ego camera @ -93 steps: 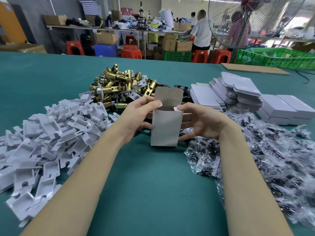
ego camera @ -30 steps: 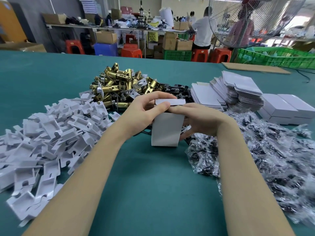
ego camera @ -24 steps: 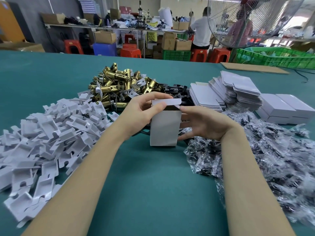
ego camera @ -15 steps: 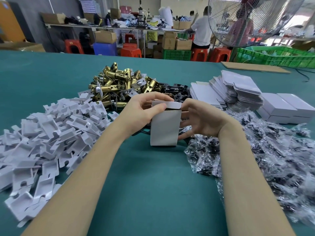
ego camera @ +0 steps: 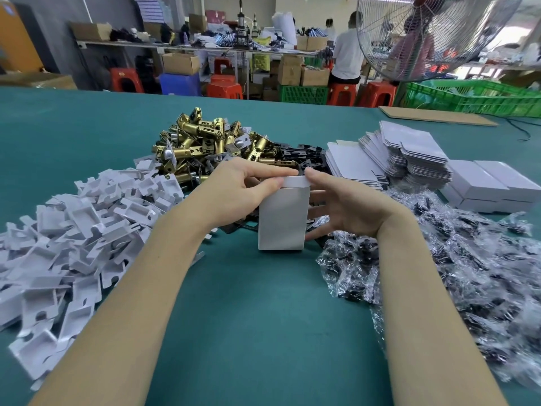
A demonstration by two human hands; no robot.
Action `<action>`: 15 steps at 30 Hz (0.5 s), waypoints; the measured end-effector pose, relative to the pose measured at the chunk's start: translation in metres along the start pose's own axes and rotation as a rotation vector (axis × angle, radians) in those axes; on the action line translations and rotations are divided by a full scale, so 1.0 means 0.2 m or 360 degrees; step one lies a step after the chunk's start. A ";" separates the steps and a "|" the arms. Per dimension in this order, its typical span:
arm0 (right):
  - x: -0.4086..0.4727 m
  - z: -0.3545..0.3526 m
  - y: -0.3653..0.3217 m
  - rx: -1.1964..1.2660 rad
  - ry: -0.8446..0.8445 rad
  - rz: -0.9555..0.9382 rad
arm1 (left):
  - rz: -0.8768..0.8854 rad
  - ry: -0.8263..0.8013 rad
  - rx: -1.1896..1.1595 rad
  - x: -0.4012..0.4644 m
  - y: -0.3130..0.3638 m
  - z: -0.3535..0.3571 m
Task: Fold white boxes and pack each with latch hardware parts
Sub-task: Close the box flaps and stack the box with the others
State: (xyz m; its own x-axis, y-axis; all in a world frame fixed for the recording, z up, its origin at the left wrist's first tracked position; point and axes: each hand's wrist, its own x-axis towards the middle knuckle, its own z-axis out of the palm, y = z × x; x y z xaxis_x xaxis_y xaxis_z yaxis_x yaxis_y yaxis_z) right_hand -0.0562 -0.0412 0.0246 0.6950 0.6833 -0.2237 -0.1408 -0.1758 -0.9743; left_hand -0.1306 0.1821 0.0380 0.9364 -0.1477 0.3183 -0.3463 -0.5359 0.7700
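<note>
A white box (ego camera: 281, 219) stands upright on the green table (ego camera: 248, 317), its top flap folded down. My left hand (ego camera: 240, 190) grips its upper left side, thumb on the front and fingers over the top edge. My right hand (ego camera: 348, 205) holds its right side, index finger pressing on the top flap. Behind the box lies a heap of brass latch bolts (ego camera: 210, 145) and black plates (ego camera: 301, 155).
White plastic trays (ego camera: 76, 230) are heaped at the left. Bags of black screws (ego camera: 468, 273) spread across the right. Flat box blanks (ego camera: 395, 159) and several closed white boxes (ego camera: 491, 186) lie at the far right. A fan (ego camera: 433, 33) and people stand beyond the table.
The box's top flap stood open three seconds ago; both hands have folded it down, and it now lies flat on the box top under my fingers.
</note>
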 end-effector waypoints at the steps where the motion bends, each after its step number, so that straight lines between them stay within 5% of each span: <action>1: 0.00 0.00 0.00 -0.0008 0.0003 -0.0005 | 0.0000 0.0006 0.0021 0.00 0.00 0.00; 5: 0.00 0.01 -0.01 -0.0090 0.0109 -0.0103 | -0.0019 0.0112 -0.0001 0.02 0.00 0.02; 9: -0.01 -0.02 -0.02 -0.0312 0.0428 -0.0518 | -0.0020 0.0103 -0.0082 0.01 -0.01 0.04; 15: -0.01 0.02 -0.02 -0.0232 0.0478 -0.0782 | 0.0076 0.0198 -0.0118 -0.01 -0.06 0.08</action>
State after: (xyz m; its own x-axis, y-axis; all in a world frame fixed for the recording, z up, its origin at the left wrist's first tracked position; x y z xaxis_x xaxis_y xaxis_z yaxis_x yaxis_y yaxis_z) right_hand -0.0600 -0.0399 0.0283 0.8263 0.4823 0.2908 0.3318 0.0004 -0.9434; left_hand -0.1268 0.1757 0.0200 0.9061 -0.0647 0.4181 -0.3978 -0.4670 0.7898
